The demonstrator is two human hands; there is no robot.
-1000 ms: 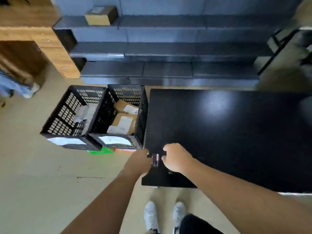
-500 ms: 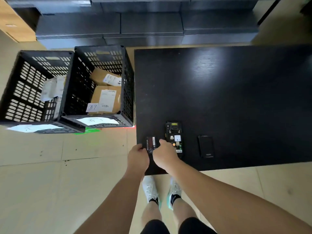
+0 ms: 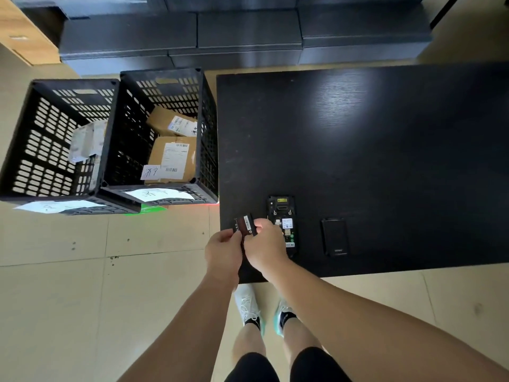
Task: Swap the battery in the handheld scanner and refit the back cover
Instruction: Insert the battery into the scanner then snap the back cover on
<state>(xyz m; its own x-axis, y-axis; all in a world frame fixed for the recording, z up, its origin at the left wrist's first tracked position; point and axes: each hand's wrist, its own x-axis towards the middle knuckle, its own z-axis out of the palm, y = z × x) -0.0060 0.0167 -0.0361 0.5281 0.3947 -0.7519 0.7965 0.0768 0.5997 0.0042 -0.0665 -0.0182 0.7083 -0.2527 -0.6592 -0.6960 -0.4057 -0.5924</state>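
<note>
Where the near left corner of the black table point(image 3: 358, 161) meets the tiled floor, we have both hands closed around the battery point(image 3: 246, 225), a small dark slab with a reddish label that sits tilted just above the tabletop edge. Our left hand point(image 3: 222, 250) pinches its lower left side with curled fingers, and our right hand point(image 3: 265, 247) grips its right side, the thumb and fingertips pressed on it; both hands are folded tight on the battery, with nothing else in them.

Just beside our right hand, the handheld scanner point(image 3: 283, 224) lies face down on the table with its back open, so that we see a yellow label near the top, a white sticker in the middle and bare circuitry lower down. Its lower left part is hidden behind our right hand. The back cover point(image 3: 334, 236), a dark rounded rectangle, lies flat on the table to the right of the scanner, apart from it.

On the floor to the left of the table stand two black plastic crates. The right crate point(image 3: 205, 128) is just beside the table edge and holds cardboard parcels point(image 3: 173, 158) with shipping labels; the left crate point(image 3: 35, 139) holds a pale wrapped packet. Paper sheets with handwriting hang on the crates' near walls.
</note>
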